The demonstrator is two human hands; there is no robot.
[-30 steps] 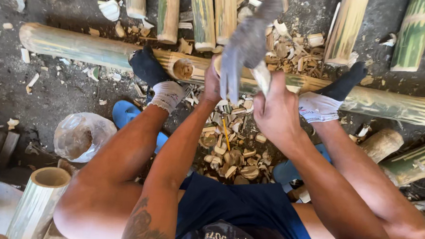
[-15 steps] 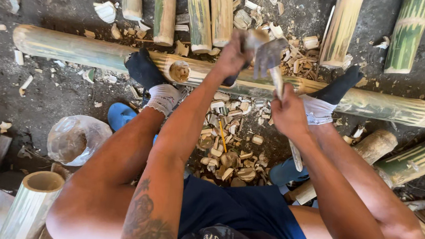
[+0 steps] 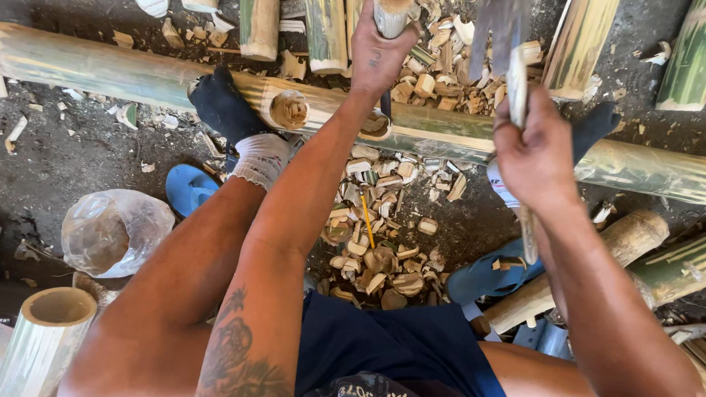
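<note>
Risk: blade near fingers | left hand (image 3: 379, 53) clenched round short pale bamboo stub (image 3: 395, 7), upright on long green bamboo pole (image 3: 102, 66) on floor | right hand (image 3: 535, 156) fisted on raised grey cleaver (image 3: 500, 25) | glancing strike could hit left fingers; chips underfoot.

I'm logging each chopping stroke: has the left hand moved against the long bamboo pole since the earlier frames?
Yes. The left hand gripping the short bamboo piece now sits beyond the long bamboo pole, farther from the body than before.
</note>
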